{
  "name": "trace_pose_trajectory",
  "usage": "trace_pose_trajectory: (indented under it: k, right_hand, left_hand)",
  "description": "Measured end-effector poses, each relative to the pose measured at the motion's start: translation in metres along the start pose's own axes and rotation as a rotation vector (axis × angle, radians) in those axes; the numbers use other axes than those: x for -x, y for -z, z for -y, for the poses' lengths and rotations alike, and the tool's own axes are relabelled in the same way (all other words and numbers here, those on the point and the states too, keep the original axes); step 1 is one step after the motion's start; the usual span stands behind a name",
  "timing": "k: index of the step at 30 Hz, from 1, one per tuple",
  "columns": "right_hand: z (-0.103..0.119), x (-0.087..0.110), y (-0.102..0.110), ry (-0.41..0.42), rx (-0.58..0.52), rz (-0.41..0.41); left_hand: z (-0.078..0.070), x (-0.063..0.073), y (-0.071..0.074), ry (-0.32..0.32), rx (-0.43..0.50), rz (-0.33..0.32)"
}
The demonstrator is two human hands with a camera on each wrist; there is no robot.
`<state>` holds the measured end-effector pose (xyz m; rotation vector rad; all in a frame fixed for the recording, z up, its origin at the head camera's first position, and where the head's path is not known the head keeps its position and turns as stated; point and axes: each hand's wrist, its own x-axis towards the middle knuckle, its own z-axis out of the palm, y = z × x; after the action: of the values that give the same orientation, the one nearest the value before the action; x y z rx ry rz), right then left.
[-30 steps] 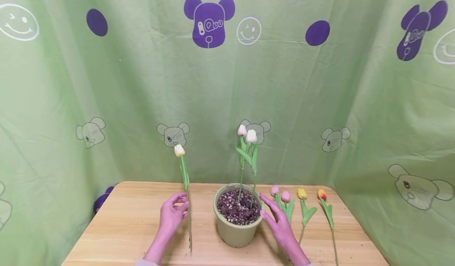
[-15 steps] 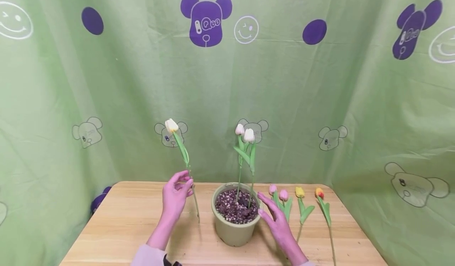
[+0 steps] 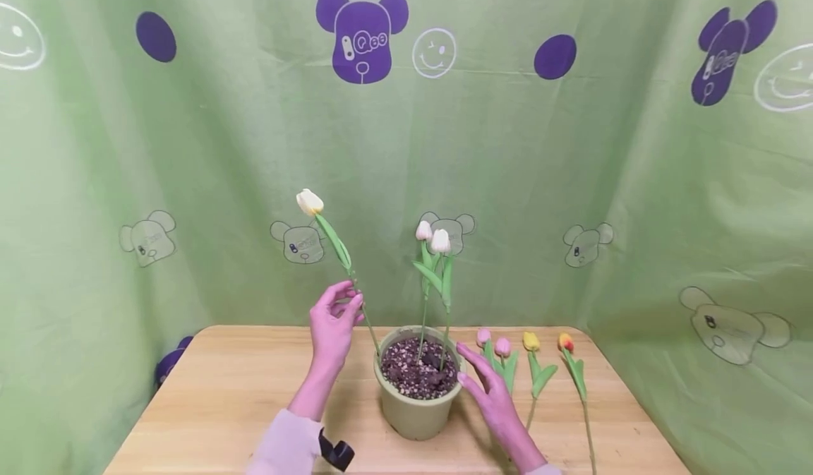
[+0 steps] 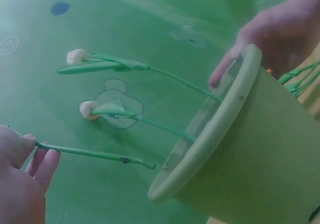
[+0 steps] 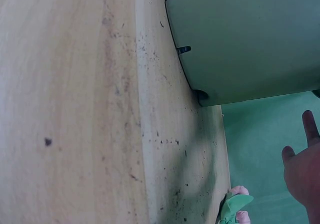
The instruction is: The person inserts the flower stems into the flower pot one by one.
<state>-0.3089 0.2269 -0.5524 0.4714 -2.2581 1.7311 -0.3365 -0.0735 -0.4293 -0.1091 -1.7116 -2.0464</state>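
While the left hand (image 3: pixel 333 328) pinches the stem of one white tulip (image 3: pixel 310 202) — tilted, lower end near the left rim of the flowerpot (image 3: pixel 416 418) — the right hand (image 3: pixel 495 399) is at the opposite rim, fingers extended. Standing in the soil (image 3: pixel 403 375): two pale tulips (image 3: pixel 440 241). On the worktop (image 3: pixel 254 383), rightward: two pink tulips (image 3: pixel 502 348), one yellow tulip (image 3: pixel 531 341), one red-and-yellow tulip (image 3: pixel 566 342).

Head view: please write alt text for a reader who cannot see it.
A left hand holds a tilted white tulip, its lower end near a green pot holding two pale tulips; the right hand is beside the pot. Four tulips lie on the wooden table.
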Motion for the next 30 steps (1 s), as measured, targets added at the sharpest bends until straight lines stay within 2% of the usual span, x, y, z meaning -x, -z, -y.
trace_pose_trajectory:
  k: [4,10,17,24,30]
  right_hand:
    - [0.000,-0.001,-0.002,-0.004,0.015,0.017]
    - [0.001,-0.001,-0.001,0.000,0.015,0.012]
    - [0.002,-0.002,0.000,0.008,-0.002,0.009]
    - [0.000,-0.002,0.000,0.014,-0.011,0.006]
    - [-0.001,-0.002,0.000,0.017,-0.007,0.010]
  left_hand:
    - [0.006,0.000,-0.007,-0.013,0.018,-0.019]
    - [0.019,0.000,-0.022,-0.045,0.005,-0.004]
    - [0.027,0.001,-0.037,-0.067,-0.055,0.016]
    - [0.035,0.004,-0.046,-0.106,-0.094,0.019]
    - [0.042,0.005,-0.050,-0.125,-0.090,0.023]
